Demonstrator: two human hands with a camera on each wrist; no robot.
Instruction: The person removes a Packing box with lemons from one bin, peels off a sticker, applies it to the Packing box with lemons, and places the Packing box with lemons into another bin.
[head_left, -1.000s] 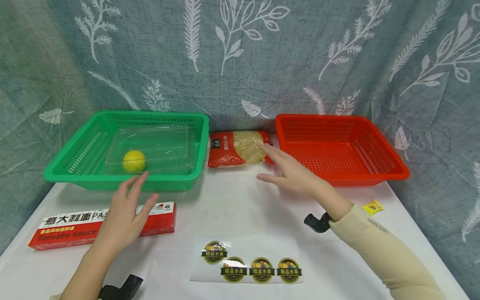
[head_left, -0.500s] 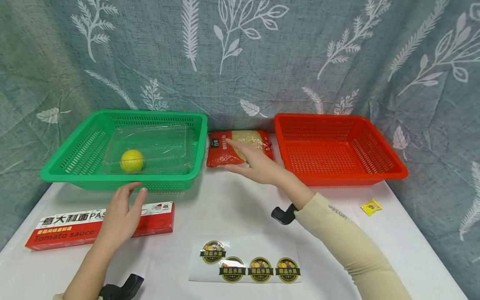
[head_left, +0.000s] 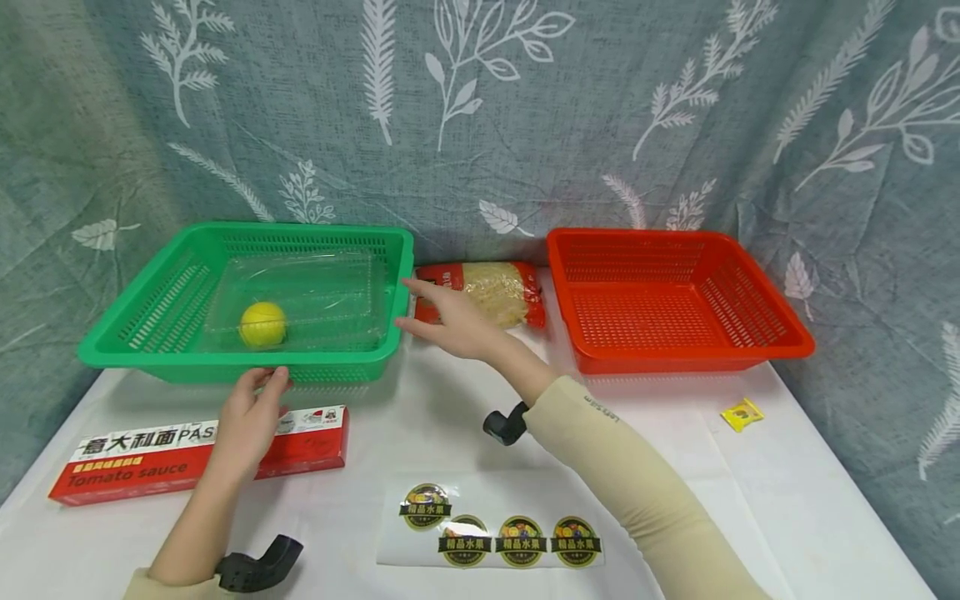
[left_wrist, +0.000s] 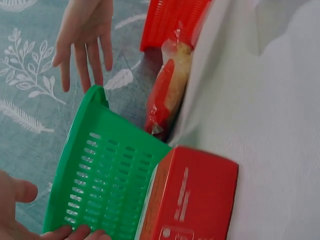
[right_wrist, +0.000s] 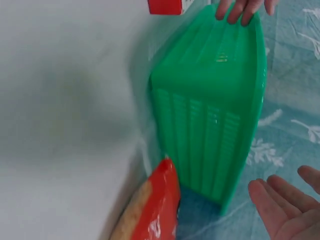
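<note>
A green basket stands at the back left and holds a clear plastic box and a round yellow thing. My left hand is at the middle of its front rim. In the left wrist view the fingers lie against the basket's outer wall, with the thumb apart from them. My right hand reaches to the basket's right end, fingers extended and thumb spread, the fingertips close to the rim. Behind that hand lies a red bag of pasta, partly hidden.
A red pasta box lies beneath the left forearm, in front of the green basket. A red basket stands at the back right. On the white table are a sticker sheet and a small yellow packet. A grey-green curtain hangs behind.
My right hand has moved left, across the pasta bag to the green basket's right rim. The left hand has shifted slightly at the basket's front, its fingers going down from over the rim.
</note>
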